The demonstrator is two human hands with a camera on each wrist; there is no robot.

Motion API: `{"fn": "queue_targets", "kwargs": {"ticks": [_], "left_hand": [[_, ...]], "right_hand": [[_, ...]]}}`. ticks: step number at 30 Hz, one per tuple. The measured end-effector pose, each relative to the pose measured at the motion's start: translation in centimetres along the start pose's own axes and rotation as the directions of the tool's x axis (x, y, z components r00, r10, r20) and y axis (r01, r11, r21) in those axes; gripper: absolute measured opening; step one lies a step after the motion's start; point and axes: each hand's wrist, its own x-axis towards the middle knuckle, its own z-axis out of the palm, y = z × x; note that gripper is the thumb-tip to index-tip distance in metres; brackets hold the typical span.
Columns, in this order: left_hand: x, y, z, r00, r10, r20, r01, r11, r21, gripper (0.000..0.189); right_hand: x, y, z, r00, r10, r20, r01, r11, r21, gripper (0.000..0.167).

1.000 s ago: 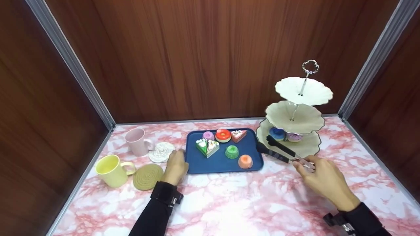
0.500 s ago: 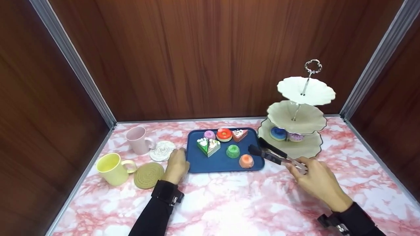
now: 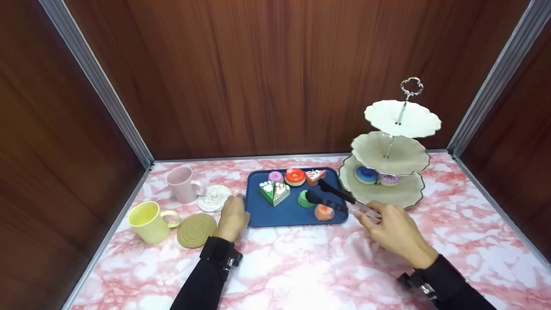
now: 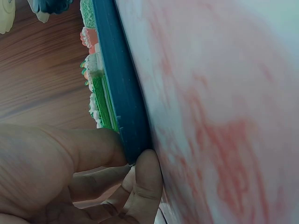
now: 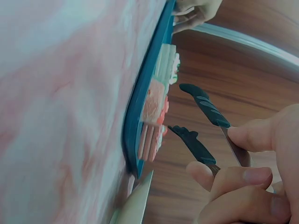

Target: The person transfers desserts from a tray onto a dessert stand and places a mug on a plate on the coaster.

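My left hand (image 3: 233, 218) pinches the left edge of the blue tray (image 3: 275, 218); in the left wrist view finger and thumb close on its corner. My right hand (image 3: 394, 228) grips black-tipped tongs (image 3: 336, 192), whose tips stand spread over the tray's right half. One tip overlaps the green pudding-shaped cake (image 3: 304, 199), the other is near the red-pink cake slice (image 3: 315, 176). An orange pudding-shaped cake (image 3: 324, 212) lies just below the tongs. Also on the tray are a red donut (image 3: 295, 177), a small purple donut (image 3: 275, 177) and two cake slices (image 3: 274, 192) side by side.
A three-tier stand (image 3: 402, 190) rises right of the tray, with a blue donut (image 3: 366, 175) and a purple donut (image 3: 390, 179) on its bottom plate. Left stand a pink mug (image 3: 182, 185), a yellow mug (image 3: 150, 223), a white coaster (image 3: 214, 198) and a tan coaster (image 3: 196, 230).
My right hand has moved left with the tongs, from beside the stand's bottom plate to over the tray. My left hand has kept its place at the tray's edge.
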Motion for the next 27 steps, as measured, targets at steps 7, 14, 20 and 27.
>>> {"fn": "queue_targets", "kwargs": {"ticks": [7,14,20,27], "left_hand": [[0.0,-0.1,0.0,1.000,0.025,-0.016,-0.025,1.000,-0.004,0.040],[-0.1,-0.2,-0.1,0.999,0.029,-0.022,-0.029,1.000,-0.003,0.041],[-0.1,-0.1,-0.1,0.999,0.042,-0.031,-0.041,0.999,0.035,0.038],[0.0,-0.2,0.0,1.000,0.022,-0.015,-0.021,1.000,0.022,0.041]], "right_hand": [[1.2,-1.2,1.4,1.000,-0.007,0.017,0.007,1.000,0.004,0.030],[2.1,-2.4,2.8,0.999,0.012,0.041,-0.013,1.000,0.028,0.041],[3.0,-3.1,4.0,0.999,-0.023,0.023,0.022,1.000,0.007,0.048],[3.6,-3.5,4.9,0.999,-0.041,0.025,0.041,0.999,0.019,0.047]]}}
